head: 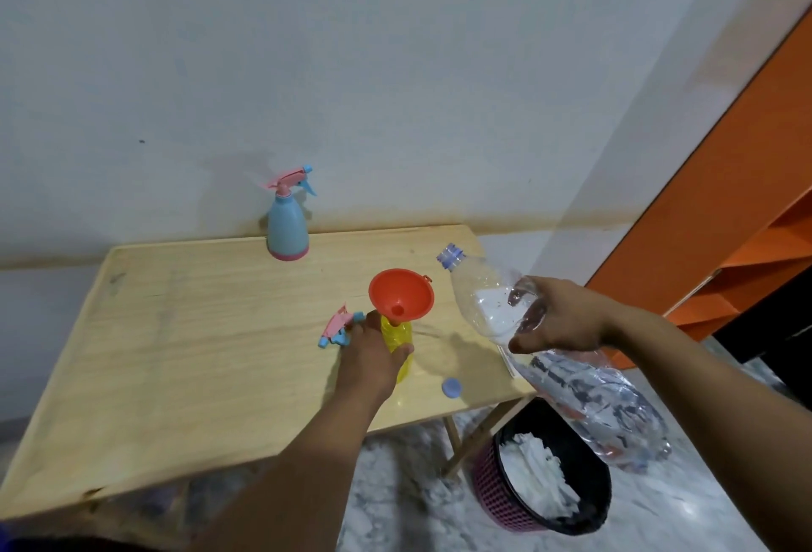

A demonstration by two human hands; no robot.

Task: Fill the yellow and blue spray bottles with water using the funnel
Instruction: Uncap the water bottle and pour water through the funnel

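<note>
Funnel (400, 294), orange, sits in the neck of the yellow spray bottle (397, 347), which stands on the wooden surface (197, 345) with the left hand (369, 360) wrapped around its body. The right hand (556, 316) grips a large clear water bottle (527, 331), uncapped and tilted with its blue-ringed mouth pointing toward the funnel's rim without reaching it. The blue spray bottle (288, 228), pink trigger head still on, stands upright at the far edge of the surface near the wall, well apart. A loose pink and blue spray head (340, 327) lies just left of the yellow bottle, touching the left fingers. A blue cap (451, 387) lies near the right edge. On the floor below that edge stands a purple bin (542, 470) with a black liner and white paper inside. An orange shelf (747, 217) stands at the right.
</note>
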